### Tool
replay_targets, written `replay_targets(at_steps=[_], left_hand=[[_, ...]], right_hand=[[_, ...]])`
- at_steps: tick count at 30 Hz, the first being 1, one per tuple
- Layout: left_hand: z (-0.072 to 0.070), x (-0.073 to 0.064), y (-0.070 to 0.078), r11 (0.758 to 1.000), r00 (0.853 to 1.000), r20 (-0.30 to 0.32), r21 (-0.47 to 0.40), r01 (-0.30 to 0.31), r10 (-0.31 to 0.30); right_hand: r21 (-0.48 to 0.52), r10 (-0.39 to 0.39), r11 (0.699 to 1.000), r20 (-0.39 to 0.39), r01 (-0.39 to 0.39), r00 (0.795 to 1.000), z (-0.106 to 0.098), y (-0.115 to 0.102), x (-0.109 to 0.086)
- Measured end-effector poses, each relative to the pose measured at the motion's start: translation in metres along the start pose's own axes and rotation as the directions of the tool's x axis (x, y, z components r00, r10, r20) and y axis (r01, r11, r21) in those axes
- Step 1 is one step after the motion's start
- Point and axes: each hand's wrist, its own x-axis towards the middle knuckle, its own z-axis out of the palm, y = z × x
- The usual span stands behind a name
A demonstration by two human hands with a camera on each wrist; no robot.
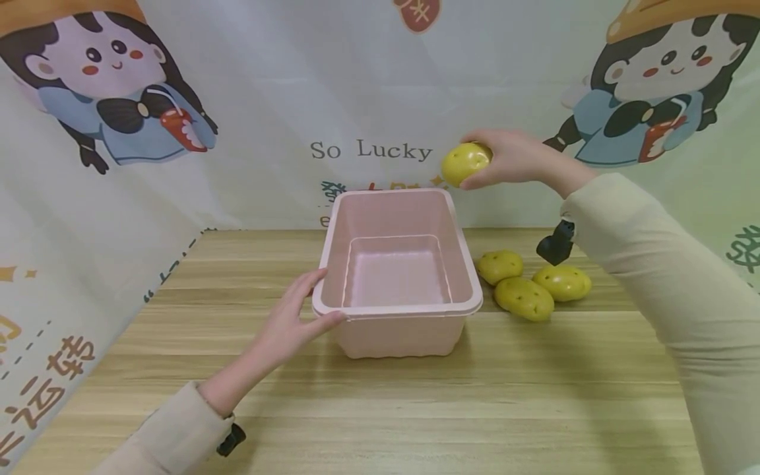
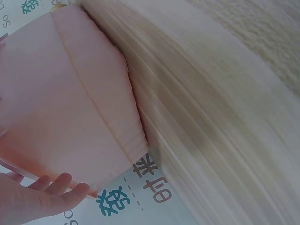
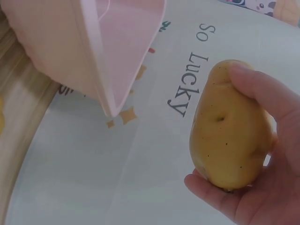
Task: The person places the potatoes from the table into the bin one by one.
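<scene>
My right hand (image 1: 513, 155) holds a yellow potato (image 1: 466, 163) up in the air, above and to the right of a pink plastic bin's far corner. In the right wrist view the thumb lies on one end of that potato (image 3: 229, 131) and fingers reach under the other. The bin (image 1: 399, 336) stands upright, and its visible floor is bare. At the bin's near left corner, my left hand (image 1: 291, 326) rests with extended fingers by the left rim and the thumb on the front rim. Its fingers touch the bin's outside (image 2: 89, 112) in the left wrist view.
Three more potatoes lie close together right of the bin: one at the back (image 1: 501, 267), one in front (image 1: 525, 299) and one at the right (image 1: 562, 283). All rest on a wood-grain table (image 1: 380, 409). A printed curtain (image 1: 261, 99) hangs directly behind the bin.
</scene>
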Motion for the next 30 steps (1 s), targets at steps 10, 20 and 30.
replay_targets(at_steps=[10,20,30], left_hand=[[-0.001,-0.001,0.002,1.0,1.0,0.011,-0.004,0.017,-0.017],[0.0,-0.003,0.0,1.0,1.0,0.004,-0.011,0.016,-0.016],[-0.001,-0.002,0.001,0.999,1.0,0.003,-0.008,0.031,-0.031]], right_hand=[[0.024,-0.025,0.999,-0.011,0.025,1.0,0.009,-0.013,0.018],[0.062,-0.032,0.998,0.019,0.031,0.999,0.022,-0.034,0.036],[0.054,-0.035,0.998,0.023,0.034,0.999,0.038,-0.053,0.047]])
